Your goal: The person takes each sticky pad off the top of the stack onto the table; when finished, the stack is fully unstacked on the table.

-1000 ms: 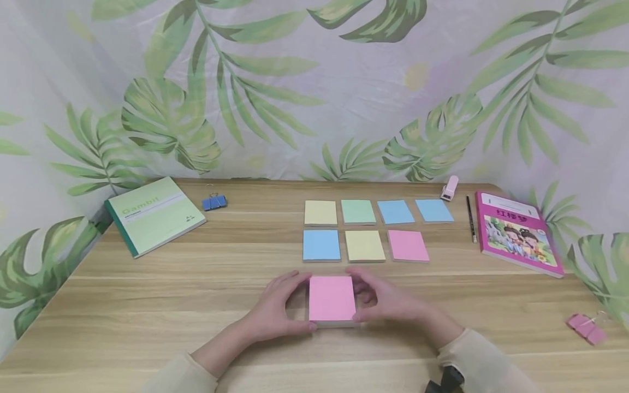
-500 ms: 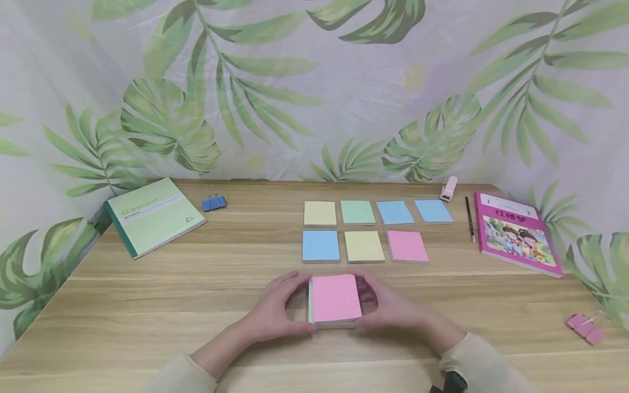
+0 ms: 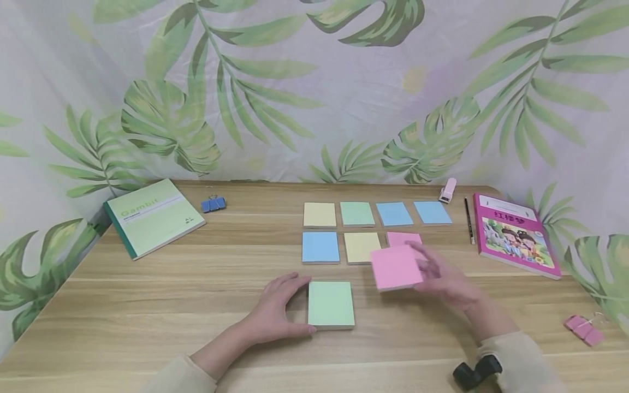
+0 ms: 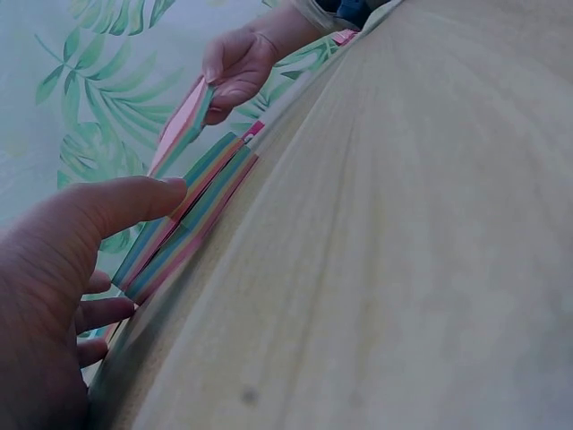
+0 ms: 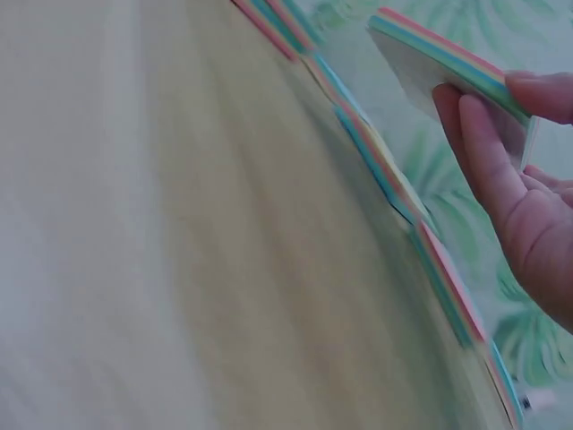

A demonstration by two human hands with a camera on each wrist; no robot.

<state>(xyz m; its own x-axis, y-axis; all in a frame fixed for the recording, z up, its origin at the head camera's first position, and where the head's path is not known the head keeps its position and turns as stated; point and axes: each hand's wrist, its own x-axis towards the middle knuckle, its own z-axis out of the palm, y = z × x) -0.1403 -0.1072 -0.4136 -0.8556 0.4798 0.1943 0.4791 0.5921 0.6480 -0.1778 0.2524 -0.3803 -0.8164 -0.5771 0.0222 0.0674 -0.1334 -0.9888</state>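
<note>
My right hand (image 3: 448,284) holds a pink-topped sticky note pad (image 3: 395,267) above the table, pinched between thumb and fingers. In the right wrist view, that pad's edge (image 5: 439,49) shows coloured layers over a pale underside. My left hand (image 3: 272,310) curves round the left side of a green-topped sticky note stack (image 3: 331,303), thumb at its front corner and fingertip at its back corner. The left wrist view shows striped pads (image 4: 192,215) lying one over another beside the thumb. Behind, a pink pad (image 3: 400,238) on the table is partly hidden by the held one.
Two rows of pads lie behind, including a blue pad (image 3: 320,247) and a yellow pad (image 3: 361,247). A green notebook (image 3: 154,218) and blue binder clip (image 3: 213,204) lie left. At right are a pencil (image 3: 469,221), pink book (image 3: 516,234) and pink binder clip (image 3: 583,329).
My right hand has lifted the pink-topped pad off the stack and carried it right and back, uncovering the green-topped one. My left hand has stayed in place.
</note>
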